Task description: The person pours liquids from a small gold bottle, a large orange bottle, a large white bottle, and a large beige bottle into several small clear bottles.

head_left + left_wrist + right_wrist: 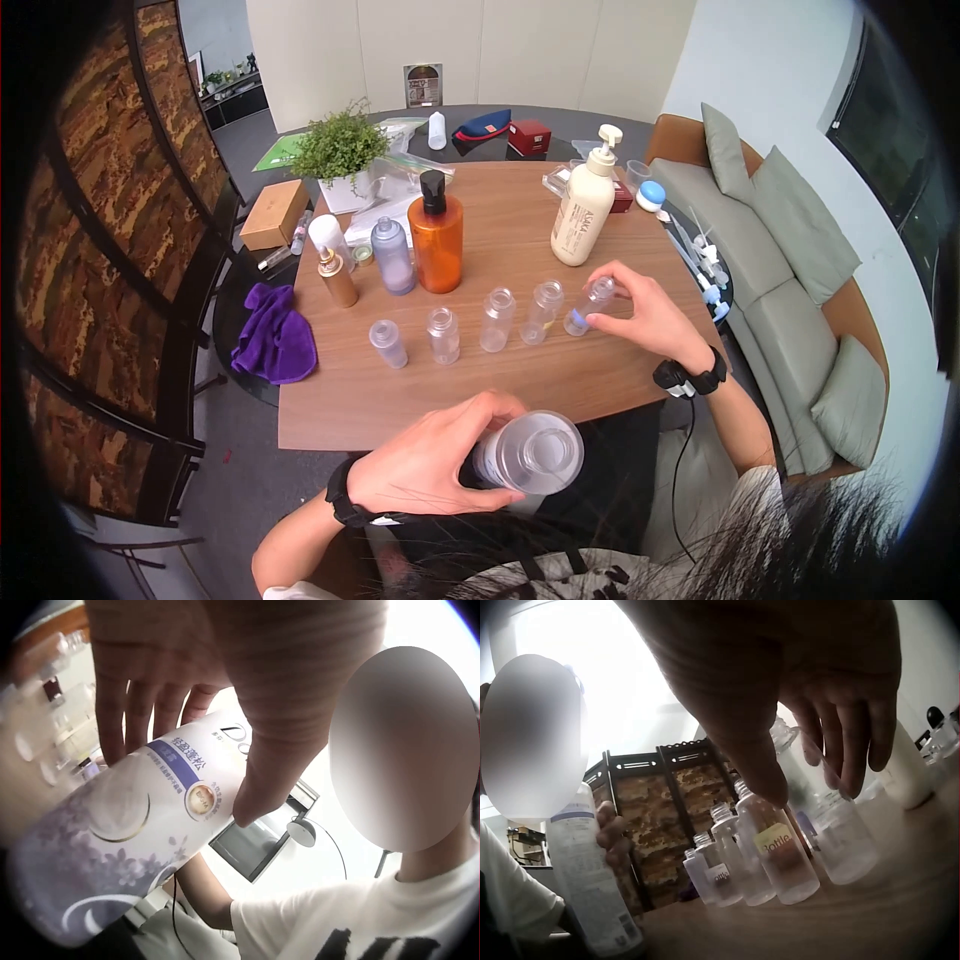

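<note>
My left hand (pixel 430 458) grips a large shampoo-style bottle (pixel 535 455) in front of the table's near edge. Its open neck faces the head camera, and in the left wrist view the printed bottle (pixel 127 817) shows purple flowers and a blue band. With thumb and fingers, my right hand (pixel 650 318) holds a small clear bottle (pixel 844 851) that stands at the right end of a row. Beside it are a clear bottle with a yellow label (pixel 778 847) and several more small uncapped bottles, including a bluish one (pixel 388 345) at the left end.
Behind the row stand an orange pump bottle (pixel 437 250), a lavender bottle (pixel 393 260), a gold-brown bottle (pixel 338 280) and a cream pump bottle (pixel 582 215). A potted plant (pixel 342 150) is at the back left. A purple cloth (pixel 272 335) hangs near the table's left side.
</note>
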A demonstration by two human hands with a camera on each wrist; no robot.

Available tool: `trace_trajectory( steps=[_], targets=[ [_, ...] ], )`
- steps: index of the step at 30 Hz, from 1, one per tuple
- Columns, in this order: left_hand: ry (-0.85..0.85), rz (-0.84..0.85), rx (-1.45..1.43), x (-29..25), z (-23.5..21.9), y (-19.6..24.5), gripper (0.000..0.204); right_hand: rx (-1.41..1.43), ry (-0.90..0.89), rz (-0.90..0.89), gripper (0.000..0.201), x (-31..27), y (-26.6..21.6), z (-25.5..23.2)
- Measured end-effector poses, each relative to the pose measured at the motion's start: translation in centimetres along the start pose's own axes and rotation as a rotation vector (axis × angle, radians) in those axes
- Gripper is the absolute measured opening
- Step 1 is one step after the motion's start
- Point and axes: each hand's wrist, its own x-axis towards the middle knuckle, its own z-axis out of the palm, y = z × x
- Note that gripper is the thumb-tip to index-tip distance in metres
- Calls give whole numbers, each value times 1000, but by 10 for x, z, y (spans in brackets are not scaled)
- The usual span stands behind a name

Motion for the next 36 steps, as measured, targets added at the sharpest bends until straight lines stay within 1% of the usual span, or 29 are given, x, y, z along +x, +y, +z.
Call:
trace_trajectory(
  steps=[4,7,10,13,15,16,18,19,20,21,22,23,25,26,27,28,29,30,31,33,34,35,36],
  targets=[
    [-34,11,-34,0,2,-2,72,0,-16,6,49,5,13,17],
    [-27,19,-38,0,-1,-1,73,-71,-39,34,53,1,5,17],
    [-18,11,-83,-3,-8,-1,77,-202,106,-41,55,-18,7,11],
    [50,30,-115,-7,-17,-2,83,-28,370,22,41,-54,-3,3],
    [105,-24,-71,-13,-25,-1,86,400,374,272,25,-114,16,-3],
    [130,-52,-49,-16,-29,1,88,676,386,91,22,-144,35,8],
    [234,-124,-38,-30,-30,11,92,1150,405,-191,22,-188,57,53],
    [279,-150,-13,-29,-33,20,94,1215,326,-113,22,-213,73,82],
    [312,9,-86,-19,-37,31,97,1276,250,-31,22,-239,88,110],
    [319,-1,-60,-15,-46,46,100,1307,60,120,19,-248,91,123],
    [400,28,-104,-4,-47,57,100,1314,-132,272,17,-258,95,136],
    [482,56,-154,8,-47,67,101,1431,-348,299,14,-244,77,140],
    [657,-41,16,33,-56,84,103,1416,-475,323,16,-228,74,153],
    [659,-41,111,52,-64,91,102,1397,-546,334,18,-224,76,160],
    [663,-37,208,73,-72,97,101,1378,-501,313,20,-220,77,167],
    [639,-62,227,93,-75,105,95,1355,-458,288,21,-214,79,173],
    [587,-65,247,114,-78,113,84,1332,-413,260,22,-210,83,176],
    [550,-67,240,132,-82,114,80,1313,-416,242,25,-212,87,180],
    [513,-67,233,149,-85,109,76,1331,-401,234,25,-215,91,186],
    [415,-93,341,175,-92,97,73,1367,-376,222,26,-219,96,191],
    [422,-244,332,187,-87,100,75,1380,-388,258,27,-219,97,191],
    [389,-186,416,195,-91,81,76,1392,-376,267,28,-219,96,191],
    [371,-264,419,202,-90,71,77,1407,-360,276,28,-219,96,192]
  ],
)
